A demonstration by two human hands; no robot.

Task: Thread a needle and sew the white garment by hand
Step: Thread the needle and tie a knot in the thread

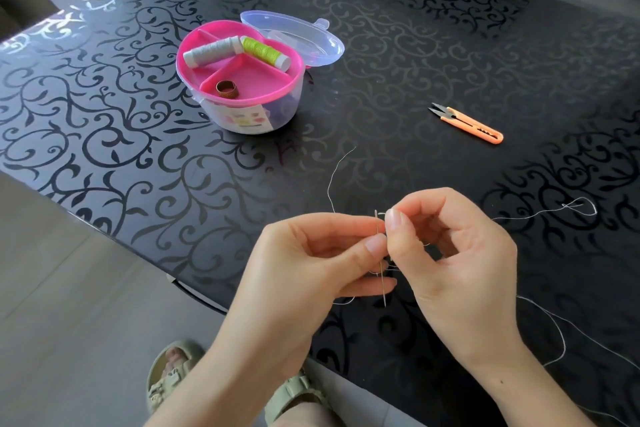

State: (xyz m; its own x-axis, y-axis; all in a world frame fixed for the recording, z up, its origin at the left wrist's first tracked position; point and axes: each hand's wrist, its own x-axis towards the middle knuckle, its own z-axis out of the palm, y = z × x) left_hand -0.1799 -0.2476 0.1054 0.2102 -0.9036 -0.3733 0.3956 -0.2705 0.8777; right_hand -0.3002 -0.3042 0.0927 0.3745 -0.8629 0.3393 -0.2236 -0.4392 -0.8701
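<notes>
Slim steel needle [383, 282] is standing upright above the near edge of the glossy black scroll-patterned table [138, 149]. The left hand [311, 263] is pinching its shaft between thumb and forefinger, and the thumb is hiding the mid-shaft. The right hand [450, 253] is pinching fine white thread [329, 185] at the eye, its other fingers curled. A round pink-trayed sewing box [242, 118] and orange thread snips [467, 123] are lying beyond, well apart.

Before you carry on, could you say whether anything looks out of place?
Nothing damaged or spilled. The grey spool and green spool lie askew in the box, and loose thread trails across the table.
</notes>
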